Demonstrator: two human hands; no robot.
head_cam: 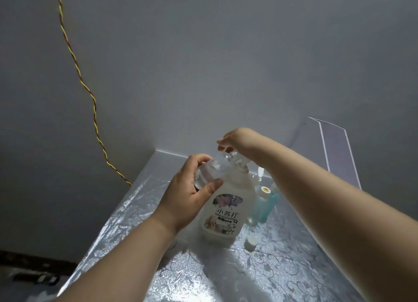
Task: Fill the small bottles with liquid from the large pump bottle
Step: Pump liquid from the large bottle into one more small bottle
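A large white pump bottle (226,213) with a flowered label stands upright on the silver table (282,267). My right hand (237,141) rests on top of its clear pump head, fingers bent down over it. My left hand (192,188) grips a small clear bottle (204,174), held tilted against the pump spout. Behind the big bottle on the right stands a small blue-green bottle (267,202) with a white insert in its neck. A loose white cap (251,243) lies on the table beside the large bottle.
The table is covered in patterned silver foil and sits in a corner of grey walls. A clear plastic sheet (337,148) leans at the back right. A twisted yellow and red cord (90,93) hangs down the left wall to the table edge.
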